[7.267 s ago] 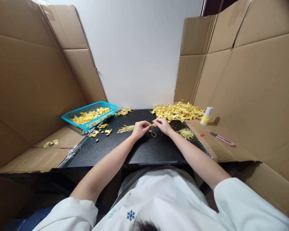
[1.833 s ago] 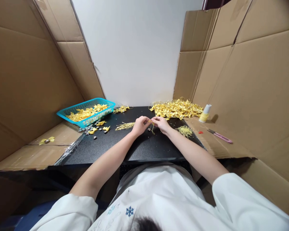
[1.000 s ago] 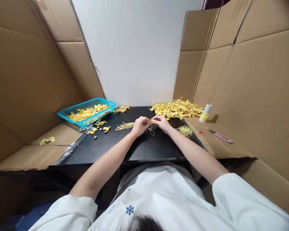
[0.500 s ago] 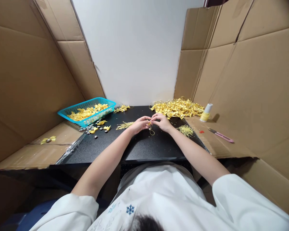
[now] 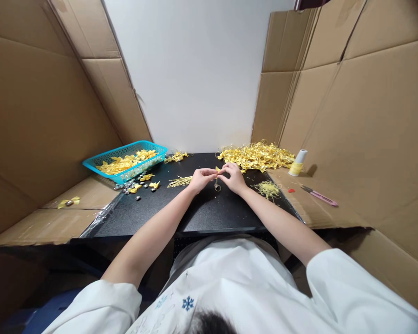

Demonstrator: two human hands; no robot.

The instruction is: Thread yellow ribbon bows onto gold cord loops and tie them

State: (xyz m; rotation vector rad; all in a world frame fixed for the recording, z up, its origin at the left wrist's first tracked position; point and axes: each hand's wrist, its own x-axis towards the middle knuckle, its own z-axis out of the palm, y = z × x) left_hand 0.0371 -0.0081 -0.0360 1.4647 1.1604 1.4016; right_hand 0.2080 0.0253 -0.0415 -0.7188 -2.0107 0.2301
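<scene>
Over the middle of the black table, my left hand (image 5: 204, 179) and my right hand (image 5: 233, 177) meet with fingertips pinched together. Between them is a small yellow ribbon bow (image 5: 218, 169), partly hidden by the fingers. A thin yellow cord (image 5: 219, 188) loops down below the fingertips, and a small dark shiny bead (image 5: 216, 186) shows beside the loop. Just left of my left hand lies a bundle of cut yellow cords (image 5: 179, 182). Beyond my right hand is a large heap of yellow bows with cords (image 5: 259, 156).
A turquoise basket (image 5: 125, 177) of yellow bows stands at the left, with silvery beads (image 5: 127, 186) before it. On the right are cord scraps (image 5: 267, 189), a thread spool (image 5: 297, 164) and a pink-handled cutting tool (image 5: 320, 196). Cardboard walls (image 5: 376, 125) rise on both sides.
Both hands have turned slightly, fingertips now pressed closer together. The yellow bow shows more above the fingers, and the cord loop hangs shorter.
</scene>
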